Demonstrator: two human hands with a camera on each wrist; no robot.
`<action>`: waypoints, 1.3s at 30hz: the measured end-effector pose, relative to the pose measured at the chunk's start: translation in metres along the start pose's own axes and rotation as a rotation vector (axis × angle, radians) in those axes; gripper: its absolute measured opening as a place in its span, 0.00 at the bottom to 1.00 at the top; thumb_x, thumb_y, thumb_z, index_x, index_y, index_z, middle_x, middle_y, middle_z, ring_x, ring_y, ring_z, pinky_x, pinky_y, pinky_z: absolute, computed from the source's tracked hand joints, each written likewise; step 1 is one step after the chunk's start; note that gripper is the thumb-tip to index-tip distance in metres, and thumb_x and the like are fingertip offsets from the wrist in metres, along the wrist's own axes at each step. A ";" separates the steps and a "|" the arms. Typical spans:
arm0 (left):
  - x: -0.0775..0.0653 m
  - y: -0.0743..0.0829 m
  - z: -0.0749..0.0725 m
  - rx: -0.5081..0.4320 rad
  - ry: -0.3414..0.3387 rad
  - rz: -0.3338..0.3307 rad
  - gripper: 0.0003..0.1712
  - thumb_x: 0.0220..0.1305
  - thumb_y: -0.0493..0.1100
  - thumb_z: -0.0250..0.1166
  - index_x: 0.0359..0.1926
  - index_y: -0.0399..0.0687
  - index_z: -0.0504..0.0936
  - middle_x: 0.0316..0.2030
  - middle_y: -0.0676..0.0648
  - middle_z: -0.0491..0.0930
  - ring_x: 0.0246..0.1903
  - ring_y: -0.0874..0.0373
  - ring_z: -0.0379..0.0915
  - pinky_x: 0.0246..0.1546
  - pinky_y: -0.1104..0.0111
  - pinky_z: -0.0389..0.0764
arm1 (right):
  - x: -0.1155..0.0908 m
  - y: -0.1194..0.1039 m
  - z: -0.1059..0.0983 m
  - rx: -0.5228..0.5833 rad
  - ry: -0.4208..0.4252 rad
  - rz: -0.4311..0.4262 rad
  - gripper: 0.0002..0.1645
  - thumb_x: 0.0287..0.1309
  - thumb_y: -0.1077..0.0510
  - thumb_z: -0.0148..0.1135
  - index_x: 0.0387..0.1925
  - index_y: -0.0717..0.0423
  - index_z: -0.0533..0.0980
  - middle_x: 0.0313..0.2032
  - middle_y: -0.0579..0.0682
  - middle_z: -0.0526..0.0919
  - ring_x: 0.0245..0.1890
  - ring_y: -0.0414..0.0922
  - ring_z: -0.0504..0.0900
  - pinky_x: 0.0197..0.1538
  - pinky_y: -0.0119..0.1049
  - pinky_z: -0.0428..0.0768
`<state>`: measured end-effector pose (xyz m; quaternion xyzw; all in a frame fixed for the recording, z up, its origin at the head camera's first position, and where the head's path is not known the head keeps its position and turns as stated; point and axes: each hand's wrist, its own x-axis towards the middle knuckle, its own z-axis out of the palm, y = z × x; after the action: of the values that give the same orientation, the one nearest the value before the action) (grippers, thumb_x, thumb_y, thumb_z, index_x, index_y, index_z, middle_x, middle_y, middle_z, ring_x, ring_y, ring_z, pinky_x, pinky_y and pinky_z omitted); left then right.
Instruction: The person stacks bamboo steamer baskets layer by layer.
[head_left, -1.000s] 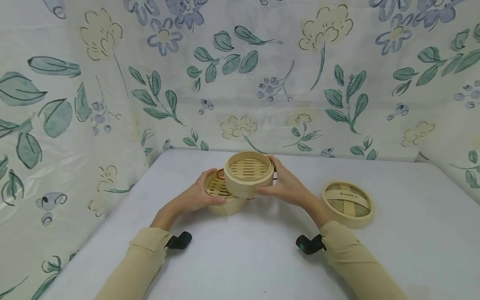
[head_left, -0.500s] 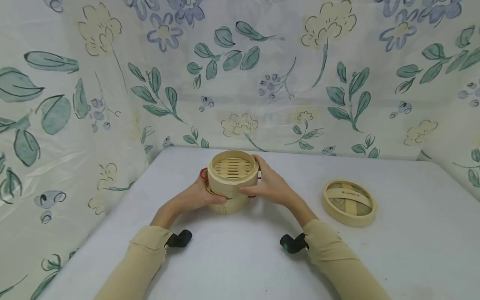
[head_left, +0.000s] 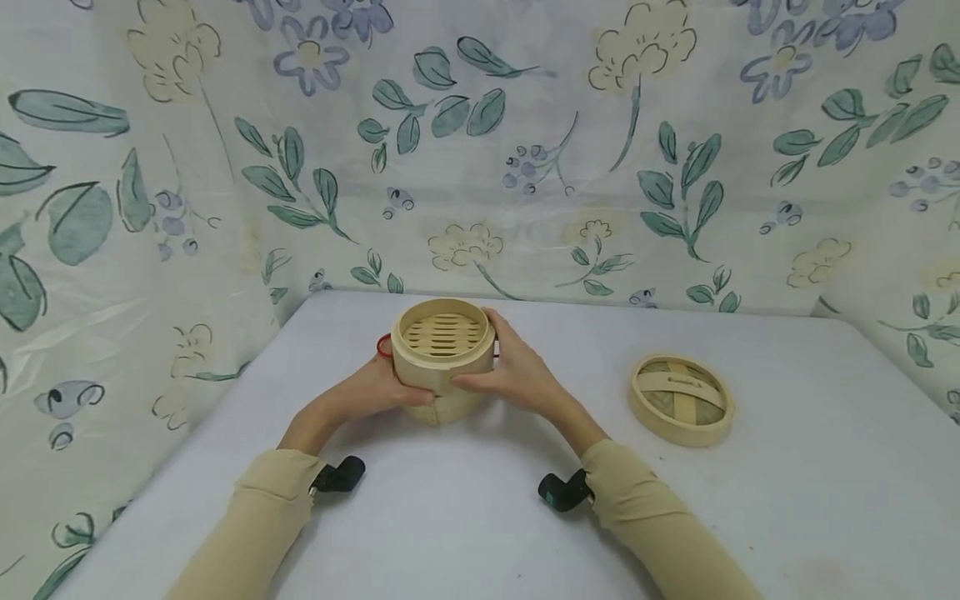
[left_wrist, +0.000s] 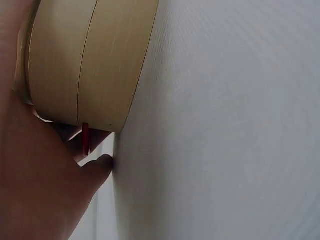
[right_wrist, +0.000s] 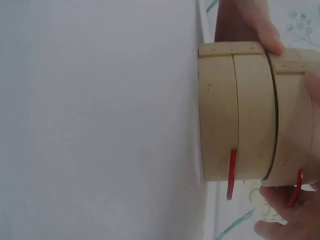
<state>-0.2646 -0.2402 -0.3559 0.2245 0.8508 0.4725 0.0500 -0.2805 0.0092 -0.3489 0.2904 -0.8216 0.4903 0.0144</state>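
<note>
A round bamboo steamer basket with a slatted bottom sits over a second, lower steamer basket on the table. My right hand grips the upper basket's right side, thumb in front and fingers behind. On the left, my left hand holds the lower basket, its thumb along the front near where the two meet. In the right wrist view a thin dark line runs between the lower basket and the upper basket, with red loops on their sides. The left wrist view shows the lower basket's wall close up.
A bamboo steamer lid with a strap across its top lies to the right on the white table. Behind and to the left hangs a flower-printed cloth. Black wrist cameras jut inward from both sleeves.
My right hand has brought the upper basket left and down over the lower one. My left hand has stayed at the lower basket. The head view has shifted slightly.
</note>
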 end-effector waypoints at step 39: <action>-0.001 -0.005 0.002 -0.024 -0.023 -0.003 0.51 0.52 0.44 0.76 0.71 0.52 0.57 0.66 0.45 0.69 0.65 0.49 0.63 0.67 0.49 0.58 | -0.010 0.001 -0.042 -0.037 0.022 0.120 0.66 0.50 0.43 0.76 0.78 0.45 0.42 0.75 0.55 0.54 0.73 0.53 0.58 0.67 0.60 0.65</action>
<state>-0.2650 -0.2415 -0.3613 0.2282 0.8447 0.4800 0.0631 -0.2839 0.0488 -0.3309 0.2350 -0.8464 0.4780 -0.0007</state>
